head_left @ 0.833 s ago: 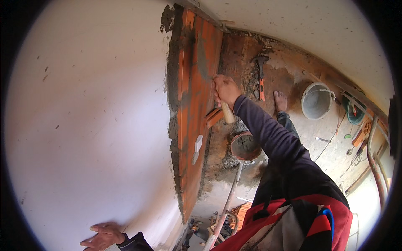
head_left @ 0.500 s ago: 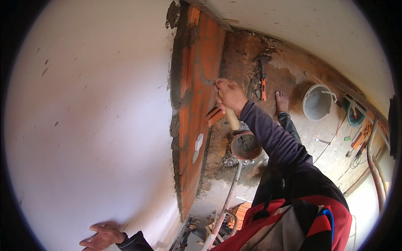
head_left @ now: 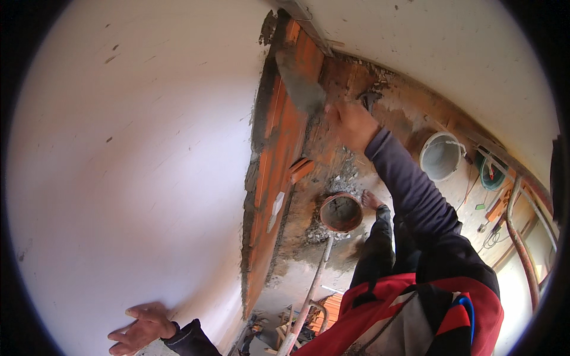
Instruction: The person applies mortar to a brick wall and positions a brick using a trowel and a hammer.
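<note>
My right hand (head_left: 356, 126) is closed on a trowel, its fingers blurred and its handle mostly hidden. The grey blade of the trowel (head_left: 301, 88) lies across the upper end of an orange hollow-brick wall (head_left: 274, 151), smeared with mortar along its edge. At the lower left, my left hand (head_left: 142, 328) has its fingers spread next to the white wall (head_left: 148, 196); whether it touches is hard to tell. Below the right hand, a round reddish bucket (head_left: 322, 217) on the floor holds grey mortar.
A loose brick piece (head_left: 301, 169) lies by the brick wall. A hammer (head_left: 370, 98) is partly hidden behind my hand. To the right stand a white bucket (head_left: 423, 161), a green tub (head_left: 497, 183) and a bent metal tube (head_left: 514, 231). A pole (head_left: 312, 285) rises near my legs.
My right hand has moved up and to the right in the view, and the trowel blade now shows plainly. My bare foot has moved nearer the mortar bucket. The left hand stays spread.
</note>
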Action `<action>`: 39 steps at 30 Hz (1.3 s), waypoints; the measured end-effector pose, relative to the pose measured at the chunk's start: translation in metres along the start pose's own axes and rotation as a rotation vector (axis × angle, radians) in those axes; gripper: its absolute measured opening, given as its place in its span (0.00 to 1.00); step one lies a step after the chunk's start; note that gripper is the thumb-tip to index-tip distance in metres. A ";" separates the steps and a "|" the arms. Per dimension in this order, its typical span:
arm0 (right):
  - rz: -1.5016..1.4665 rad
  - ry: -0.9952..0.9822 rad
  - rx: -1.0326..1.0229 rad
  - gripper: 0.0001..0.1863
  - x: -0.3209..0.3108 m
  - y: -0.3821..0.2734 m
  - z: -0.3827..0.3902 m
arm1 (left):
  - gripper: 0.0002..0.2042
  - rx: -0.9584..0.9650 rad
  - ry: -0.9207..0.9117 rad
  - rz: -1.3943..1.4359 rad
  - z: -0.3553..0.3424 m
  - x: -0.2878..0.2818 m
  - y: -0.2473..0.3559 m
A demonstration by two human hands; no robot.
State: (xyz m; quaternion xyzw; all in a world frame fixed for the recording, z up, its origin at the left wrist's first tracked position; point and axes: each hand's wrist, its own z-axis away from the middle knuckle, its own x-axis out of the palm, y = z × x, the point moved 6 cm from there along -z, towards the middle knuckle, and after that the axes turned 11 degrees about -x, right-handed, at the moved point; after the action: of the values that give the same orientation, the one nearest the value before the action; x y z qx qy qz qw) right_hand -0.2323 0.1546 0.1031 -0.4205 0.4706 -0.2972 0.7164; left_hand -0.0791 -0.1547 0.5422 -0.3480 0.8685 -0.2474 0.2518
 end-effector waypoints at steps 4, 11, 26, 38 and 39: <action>-0.017 -0.199 0.226 0.24 -0.025 -0.005 -0.029 | 0.27 0.050 0.107 -0.022 0.010 0.015 -0.024; -0.287 -0.218 0.250 0.23 -0.012 -0.004 0.009 | 0.34 0.084 0.095 -0.031 0.023 0.014 -0.034; -0.249 0.205 0.322 0.21 0.119 0.066 -0.035 | 0.36 0.126 0.105 0.099 0.025 0.021 -0.033; -1.326 0.123 0.611 0.15 0.114 0.053 0.003 | 0.34 0.109 0.084 0.088 0.021 0.018 -0.026; -1.349 0.128 0.608 0.16 0.113 0.062 -0.005 | 0.33 0.086 0.077 0.046 0.022 0.020 -0.029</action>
State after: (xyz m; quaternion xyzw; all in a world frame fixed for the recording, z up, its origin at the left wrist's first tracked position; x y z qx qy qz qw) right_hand -0.1921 0.0895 0.0000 -0.3832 0.0481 -0.8138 0.4342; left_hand -0.0649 -0.1929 0.5380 -0.3068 0.8740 -0.2917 0.2387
